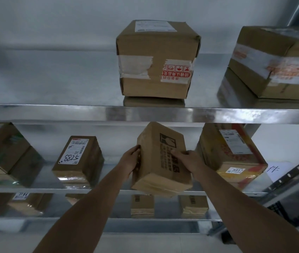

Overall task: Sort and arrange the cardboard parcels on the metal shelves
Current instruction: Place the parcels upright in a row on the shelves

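A brown cardboard parcel (pixel 160 161) with black print and a fragile mark is held tilted in front of the middle shelf (pixel 108 190). My left hand (pixel 129 161) grips its left side, and my right hand (pixel 188 158) grips its right side with fingers over the top face. On the upper shelf (pixel 145 114) stands a taped cube parcel (pixel 156 59), with a larger taped parcel (pixel 276 61) at the right. The middle shelf holds a parcel marked 5788 (pixel 80 159), a yellow-red parcel marked 5917 (pixel 232 156) and a dark parcel (pixel 4 152) at the left.
The lower shelf (pixel 108 219) carries several small parcels, among them one (pixel 142 204) under my held parcel and one (pixel 193 204) to its right. A metal upright (pixel 291 176) with holes runs down the right side. A white wall lies behind the shelves.
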